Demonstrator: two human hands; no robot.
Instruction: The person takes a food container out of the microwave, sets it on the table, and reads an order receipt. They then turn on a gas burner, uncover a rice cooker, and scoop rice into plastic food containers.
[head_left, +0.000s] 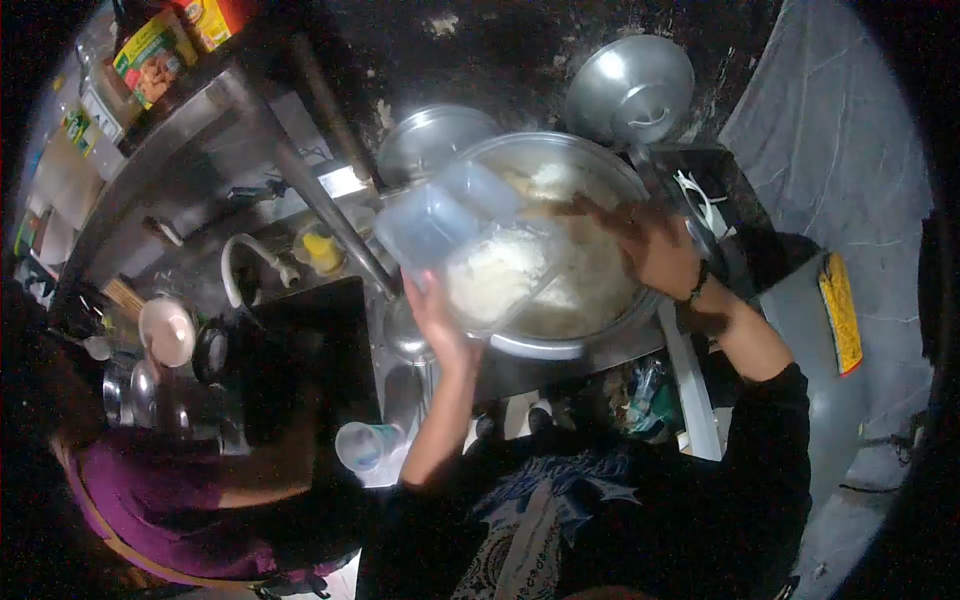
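My left hand [440, 322] grips the near edge of a translucent plastic divided container [425, 225], held tilted over a large metal pot [545, 347]. White, powdery or grated stuff [500, 268] fills the container's lower compartment, while the upper ones look bare. More white stuff [553, 178] lies on the pale brownish contents at the pot's far side. Over the right part of the pot is my right hand [655, 245], with a dark band at the wrist. Its fingers point left toward the container and are smeared by motion, so what they hold, if anything, is unclear.
Two metal lids, one at the back right [635, 85] and one behind the pot [430, 140], lean by the dark wall. A plastic cup [365, 445] stands near my left forearm. Another person in a purple top [160, 500] is at the left, beside a sink faucet [235, 265].
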